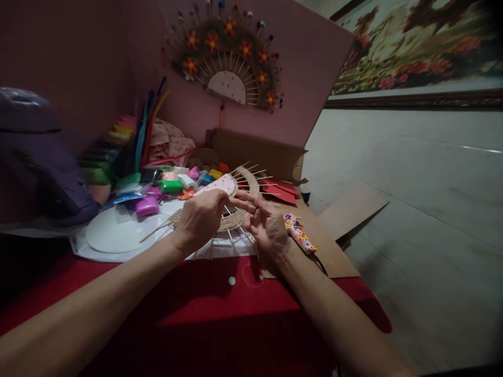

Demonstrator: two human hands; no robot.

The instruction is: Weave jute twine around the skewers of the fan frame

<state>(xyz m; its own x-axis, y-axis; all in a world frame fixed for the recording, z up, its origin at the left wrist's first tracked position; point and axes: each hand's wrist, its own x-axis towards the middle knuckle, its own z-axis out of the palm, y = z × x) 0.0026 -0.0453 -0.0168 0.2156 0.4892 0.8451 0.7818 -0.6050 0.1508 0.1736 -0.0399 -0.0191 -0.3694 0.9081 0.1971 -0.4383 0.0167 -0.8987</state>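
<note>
My left hand (pixel 202 217) and my right hand (pixel 269 225) meet above a stick fan, their fingertips touching. The left hand's fingers are mostly curled, back of the hand up. My right hand is turned partly palm-up, with bent fingers reaching toward the left. Whatever is between the fingertips, if anything, is too small to make out. Under both hands lies the fan, made of thin wooden sticks with a woven band of jute twine (pixel 251 180) and a white dotted centre (pixel 223 184). The hands hide part of it.
Colourful clay packs (pixel 171 186) and a white disc (pixel 113 230) lie at left, near a purple appliance (pixel 39 157). A flower-patterned glue gun (pixel 299 233) rests on cardboard (pixel 330 256) at right. A finished fan (pixel 226 86) hangs behind. Red cloth (pixel 188 298) covers the table.
</note>
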